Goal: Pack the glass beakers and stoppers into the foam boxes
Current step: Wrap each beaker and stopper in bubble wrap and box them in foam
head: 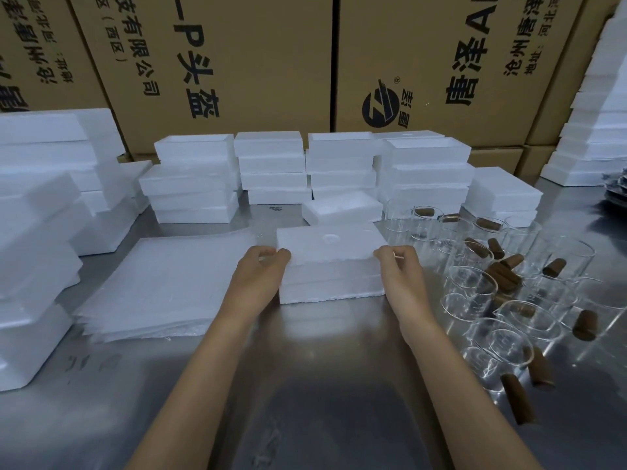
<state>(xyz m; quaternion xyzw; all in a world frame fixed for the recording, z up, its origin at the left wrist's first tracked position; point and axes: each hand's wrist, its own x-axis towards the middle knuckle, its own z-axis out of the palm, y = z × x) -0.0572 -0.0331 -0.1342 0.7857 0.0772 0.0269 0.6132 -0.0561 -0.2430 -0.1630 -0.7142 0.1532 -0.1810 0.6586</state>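
A closed white foam box (330, 262) with its lid on sits in the middle of the steel table. My left hand (259, 273) grips the lid's left edge and my right hand (398, 269) grips its right edge. To the right stand several clear glass beakers (471, 293), some upright and some on their sides. Brown stoppers (505, 269) lie scattered among them, a few inside beakers. Just behind the closed box sits an open foam box (342, 212).
Stacks of white foam boxes (271, 167) line the back and left (37, 232) of the steel table (322, 368). A pile of thin foam sheets (169, 286) lies left of my hands. Large cardboard cartons (237, 62) stand behind. More foam is stacked at far right (597, 130).
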